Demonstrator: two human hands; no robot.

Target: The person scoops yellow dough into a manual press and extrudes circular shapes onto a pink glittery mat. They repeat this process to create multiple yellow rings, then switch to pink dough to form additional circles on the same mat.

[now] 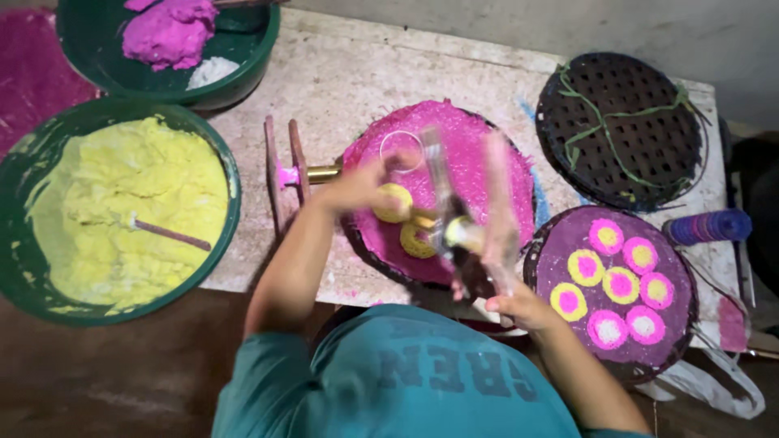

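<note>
I see left hand (361, 185) closed on blurred brass press (454, 231) – long axis toward 9 o'clock; right hand (519, 304) grips handle at 5 o'clock, over round pink-strewn mat (479, 146).

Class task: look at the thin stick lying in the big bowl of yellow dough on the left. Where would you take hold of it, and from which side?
Grip the stick at its bare right-hand end, coming from above and from the right. That end looks clean and lies free on top of the yellow dough, while the left end is sunk into the dough. The green bowl rim leaves the top open.
</note>
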